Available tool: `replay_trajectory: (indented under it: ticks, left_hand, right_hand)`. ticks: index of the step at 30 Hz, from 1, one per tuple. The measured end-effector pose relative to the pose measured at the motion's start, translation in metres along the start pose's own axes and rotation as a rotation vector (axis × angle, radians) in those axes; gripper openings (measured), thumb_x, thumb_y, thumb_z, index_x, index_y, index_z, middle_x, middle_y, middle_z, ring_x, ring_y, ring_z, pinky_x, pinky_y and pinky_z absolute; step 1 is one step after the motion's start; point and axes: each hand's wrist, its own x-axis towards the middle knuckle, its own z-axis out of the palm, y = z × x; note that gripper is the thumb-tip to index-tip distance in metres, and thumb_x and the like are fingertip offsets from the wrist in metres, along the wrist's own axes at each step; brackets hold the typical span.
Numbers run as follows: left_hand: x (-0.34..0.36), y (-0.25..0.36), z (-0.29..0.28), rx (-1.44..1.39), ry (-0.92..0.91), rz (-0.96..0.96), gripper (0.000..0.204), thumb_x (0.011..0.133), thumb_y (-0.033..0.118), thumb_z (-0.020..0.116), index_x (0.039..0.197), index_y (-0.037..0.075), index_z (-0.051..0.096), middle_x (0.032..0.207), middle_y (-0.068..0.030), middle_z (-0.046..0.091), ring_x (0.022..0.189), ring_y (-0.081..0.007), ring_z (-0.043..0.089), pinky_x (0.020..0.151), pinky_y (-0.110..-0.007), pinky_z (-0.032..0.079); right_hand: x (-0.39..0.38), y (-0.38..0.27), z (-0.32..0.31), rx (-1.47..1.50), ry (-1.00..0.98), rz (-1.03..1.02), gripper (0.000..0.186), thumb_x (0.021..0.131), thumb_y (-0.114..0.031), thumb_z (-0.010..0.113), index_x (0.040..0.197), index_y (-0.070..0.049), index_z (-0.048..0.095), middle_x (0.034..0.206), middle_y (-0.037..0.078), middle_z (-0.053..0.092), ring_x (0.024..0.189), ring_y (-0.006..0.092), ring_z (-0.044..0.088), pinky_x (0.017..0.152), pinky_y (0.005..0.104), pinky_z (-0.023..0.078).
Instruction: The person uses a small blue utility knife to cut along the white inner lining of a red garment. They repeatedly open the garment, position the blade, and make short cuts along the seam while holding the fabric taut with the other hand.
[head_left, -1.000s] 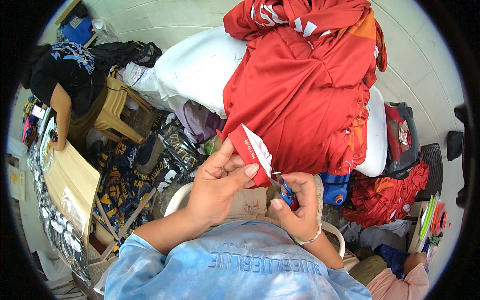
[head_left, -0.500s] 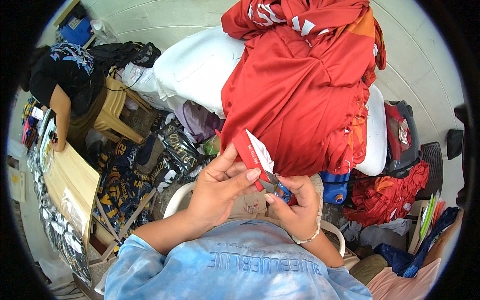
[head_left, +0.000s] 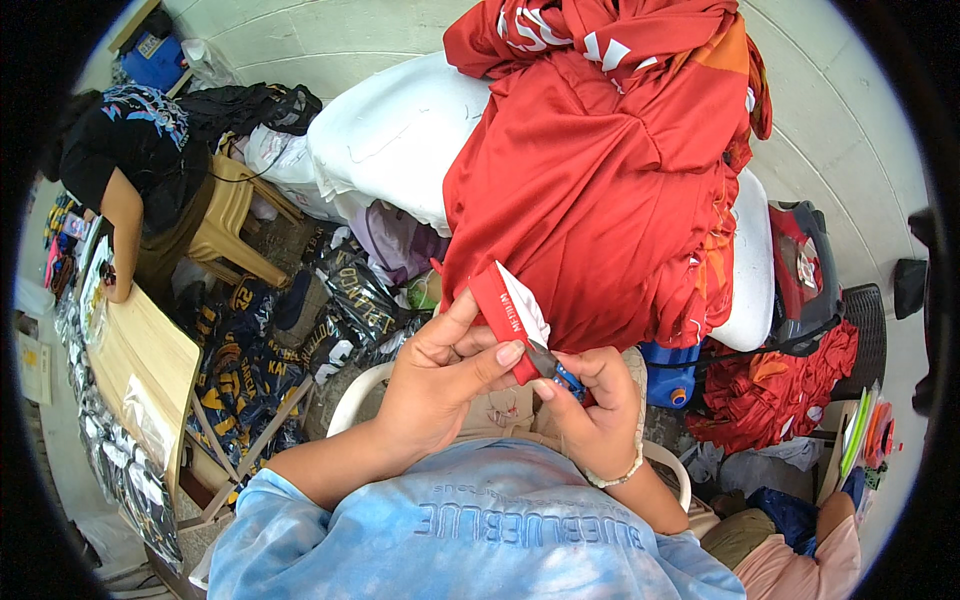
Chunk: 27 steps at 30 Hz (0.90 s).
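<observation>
My left hand [head_left: 432,385] pinches a red fabric band [head_left: 492,305] with white cloth along its inner side and small white print. The thumb lies on top of the band and the fingers are behind it. In my right hand [head_left: 602,415] are small blue-handled snips [head_left: 569,379], their dark blades touching the band's lower end, close to my left thumb. Just beyond my hands hangs a large heap of red garments [head_left: 590,190]; whether the band joins it, I cannot tell. The heap lies over a white padded board [head_left: 400,130].
A person in a black shirt [head_left: 125,150] leans over a wooden table [head_left: 145,350] at left. Dark printed garments [head_left: 255,370] cover the floor. To the right are a blue container [head_left: 670,378], more red garments [head_left: 780,390] and another person's pink sleeve [head_left: 810,560].
The band has turned slightly in my left hand, and the snips' blades now sit a little higher against its end. At right, the other person's arm has moved back toward them.
</observation>
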Motion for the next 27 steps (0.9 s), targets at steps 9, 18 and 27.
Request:
replay_trajectory:
  ticks: [9,18,27]
  left_hand:
    - [-0.002,-0.003,0.001,0.050,-0.010,0.034,0.056,0.089,-0.002,0.058,0.141,0.005,0.036,0.112,-0.0103,0.064,0.102,-0.0140,0.061,0.088,-0.028,0.050]
    - [-0.002,-0.003,0.004,0.079,-0.016,0.066,0.061,0.089,-0.002,0.058,0.143,0.006,0.032,0.111,-0.0087,0.064,0.101,-0.0113,0.060,0.089,-0.027,0.047]
    - [0.004,-0.003,-0.004,-0.067,-0.008,0.033,0.054,0.090,0.000,0.057,0.139,0.007,0.038,0.116,-0.0089,0.062,0.105,-0.0153,0.060,0.093,-0.033,0.047]
  right_hand:
    - [-0.001,-0.006,-0.002,0.032,0.003,-0.007,0.025,0.078,-0.009,0.076,0.094,0.001,0.060,0.075,0.005,0.060,0.064,0.0083,0.056,0.057,0.0218,0.044]
    - [0.002,-0.014,0.003,0.323,0.041,0.171,0.022,0.080,-0.007,0.073,0.091,-0.002,0.055,0.076,0.000,0.059,0.067,0.0038,0.052,0.058,0.0198,0.041]
    - [0.001,-0.001,-0.001,0.179,-0.124,0.213,0.019,0.081,-0.005,0.071,0.088,-0.004,0.054,0.075,-0.002,0.055,0.066,0.0025,0.043,0.059,0.0180,0.036]
